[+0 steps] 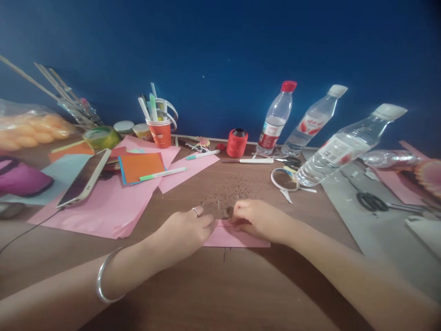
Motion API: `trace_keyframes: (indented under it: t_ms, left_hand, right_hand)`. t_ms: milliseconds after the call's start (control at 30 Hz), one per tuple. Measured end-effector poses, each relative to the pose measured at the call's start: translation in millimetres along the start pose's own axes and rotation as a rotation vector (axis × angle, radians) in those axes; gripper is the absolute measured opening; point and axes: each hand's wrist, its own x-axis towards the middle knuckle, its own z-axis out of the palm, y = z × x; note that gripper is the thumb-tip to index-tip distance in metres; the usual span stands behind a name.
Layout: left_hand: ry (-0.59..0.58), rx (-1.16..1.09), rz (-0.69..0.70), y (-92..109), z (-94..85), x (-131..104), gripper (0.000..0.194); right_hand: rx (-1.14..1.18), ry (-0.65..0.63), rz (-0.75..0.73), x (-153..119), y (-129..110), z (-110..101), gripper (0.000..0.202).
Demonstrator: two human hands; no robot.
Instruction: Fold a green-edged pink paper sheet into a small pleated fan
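Note:
A folded strip of pink paper (pixel 237 236) lies on the brown table in front of me. My left hand (pixel 191 230), with a ring and a bracelet, has its fingers curled on the strip's left end. Closed at the upper edge of the same strip is my right hand (pixel 257 219), its fingers pinching the paper. Small dark specks (pixel 237 186) are scattered on the table just beyond both hands.
Pink sheets (pixel 99 207), orange paper (pixel 142 166) and a phone (pixel 84 179) lie left. Behind stand a red cup of pens (pixel 160 133) and a red roll (pixel 237 142). Bottles (pixel 344 147), a round mirror (pixel 285 179) and scissors (pixel 372 201) are right.

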Motion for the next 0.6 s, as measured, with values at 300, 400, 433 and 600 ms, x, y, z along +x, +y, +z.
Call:
trace_keyframes:
  t_ms: [300, 400, 433, 600]
  left_hand:
    - [0.028, 0.022, 0.005, 1.4, -1.5, 0.7, 0.032]
    - [0.047, 0.023, 0.003, 2.4, -0.2, 3.3, 0.035]
    - [0.049, 0.029, 0.003, 2.4, 0.6, 4.3, 0.036]
    - [0.036, 0.056, 0.025, 2.5, 2.8, 6.3, 0.039]
  right_hand:
    - [0.008, -0.01, 0.016, -1.3, -1.5, -0.6, 0.006]
    - [0.024, -0.021, 0.023, -1.0, -1.7, -1.8, 0.007]
    - [0.023, -0.026, 0.023, -0.9, -1.5, -2.5, 0.007]
    - [0.022, -0.042, 0.008, -0.6, 0.0, -4.5, 0.007]
